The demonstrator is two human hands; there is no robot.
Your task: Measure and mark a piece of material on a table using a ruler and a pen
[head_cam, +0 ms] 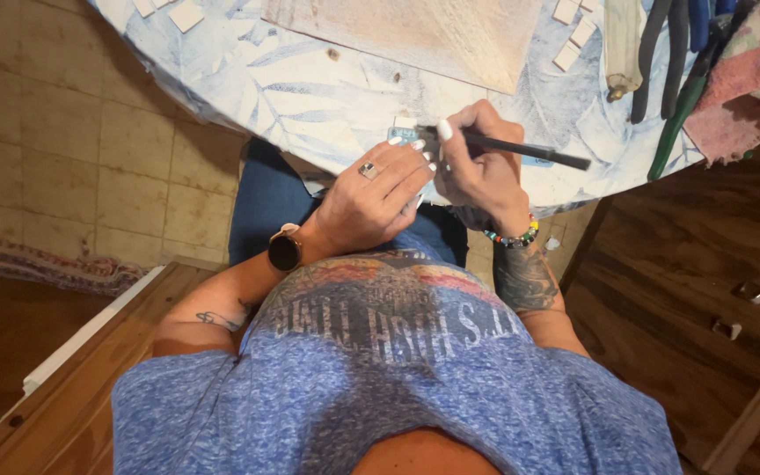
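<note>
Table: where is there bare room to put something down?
The table is bare between the board and the hands, left of the small tile. It is crowded at the right, by the pliers and cloth.

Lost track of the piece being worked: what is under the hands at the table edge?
A small light-blue tile piece shows under the left hand's fingertips on the leaf-print tablecloth. The right hand holds a thin black tool. The rest of the piece is hidden.
</note>
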